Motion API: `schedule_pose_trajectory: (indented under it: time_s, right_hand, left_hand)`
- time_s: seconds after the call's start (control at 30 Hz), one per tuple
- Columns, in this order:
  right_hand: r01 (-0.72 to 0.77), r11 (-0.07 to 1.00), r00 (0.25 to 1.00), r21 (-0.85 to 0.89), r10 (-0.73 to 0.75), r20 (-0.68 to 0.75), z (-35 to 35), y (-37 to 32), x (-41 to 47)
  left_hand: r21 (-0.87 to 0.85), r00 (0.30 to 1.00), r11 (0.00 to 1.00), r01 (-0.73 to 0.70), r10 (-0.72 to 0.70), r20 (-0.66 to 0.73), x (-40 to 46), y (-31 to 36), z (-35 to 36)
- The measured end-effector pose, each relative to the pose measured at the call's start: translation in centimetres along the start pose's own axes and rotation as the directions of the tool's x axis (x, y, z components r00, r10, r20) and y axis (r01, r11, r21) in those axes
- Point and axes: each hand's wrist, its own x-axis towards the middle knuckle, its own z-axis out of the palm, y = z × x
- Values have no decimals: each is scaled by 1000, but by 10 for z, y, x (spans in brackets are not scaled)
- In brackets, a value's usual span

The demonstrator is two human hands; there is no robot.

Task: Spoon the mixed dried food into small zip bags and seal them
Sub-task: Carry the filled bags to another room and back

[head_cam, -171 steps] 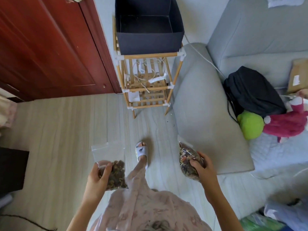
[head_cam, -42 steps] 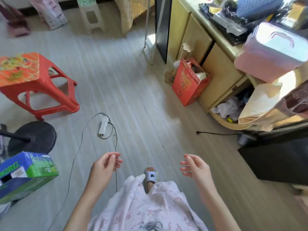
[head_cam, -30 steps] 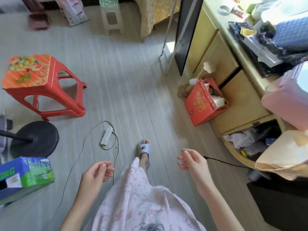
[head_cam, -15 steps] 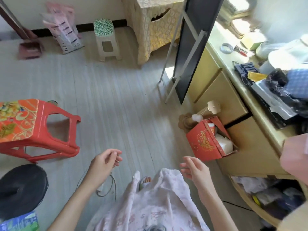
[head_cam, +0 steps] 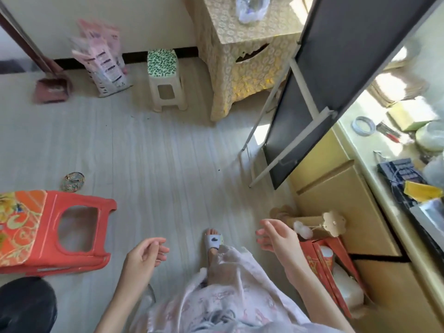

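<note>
Both hands empty: left hand (head_cam: pixel 144 257) loosely curled, right hand (head_cam: pixel 276 239) fingers spread, holding nothing. No zip bags, spoon or dried food in view, so progress unreadable. Red stool (head_cam: pixel 50 229) at 9 o'clock, cabinet (head_cam: pixel 336 188) at 3 o'clock.

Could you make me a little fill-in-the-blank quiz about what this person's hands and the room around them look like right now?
1. Both the left hand and the right hand hold ____.
2. The plastic stool lying by the left hand is ____ in colour.
3. The small stool by the far wall has a green and white ____ top.
4. One foot shows, wearing a ____.

Missing words: nothing; red; patterned; slipper
</note>
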Motion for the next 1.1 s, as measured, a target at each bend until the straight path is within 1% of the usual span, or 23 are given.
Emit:
schedule_pose_trajectory:
  time_s: [0.27, 0.37, 0.47, 0.63, 0.7, 0.8, 0.9, 1.0, 1.1]
  right_hand:
    - [29, 994, 998, -106, -22, 60, 24, -95, 117]
    - [15, 996, 997, -87, -9, 73, 31, -124, 153]
    - [19, 995, 997, -102, -10, 80, 40, -152, 190]
    - [6, 996, 999, -89, -2, 43, 60, -203, 265]
    - [-10, 996, 1000, -87, 12, 17, 72, -227, 296]
    - [-30, 999, 1000, -14, 30, 5, 88, -268, 337]
    - [-15, 1000, 1000, 26, 16, -24, 98, -308, 372]
    - [-8, 999, 999, 44, 10, -45, 103, -338, 401]
    - [-34, 999, 998, 38, 36, -61, 108, -358, 431]
  left_hand:
    - [22, 999, 1000, -14, 15, -28, 121, 76, 16]
    - [20, 999, 1000, 4, -3, -41, 159, 91, 26]
    - [17, 999, 999, 34, -33, -39, 203, 104, 30]
    - [22, 998, 998, 58, -58, 7, 299, 141, 44]
    - [50, 999, 998, 25, -28, 47, 345, 166, 50]
    - [89, 994, 996, -20, 10, 109, 411, 208, 59]
    - [130, 985, 989, -72, 51, 162, 469, 254, 70]
    - [166, 975, 978, -123, 89, 202, 517, 296, 83]
    - [166, 972, 977, -133, 96, 214, 553, 324, 95]
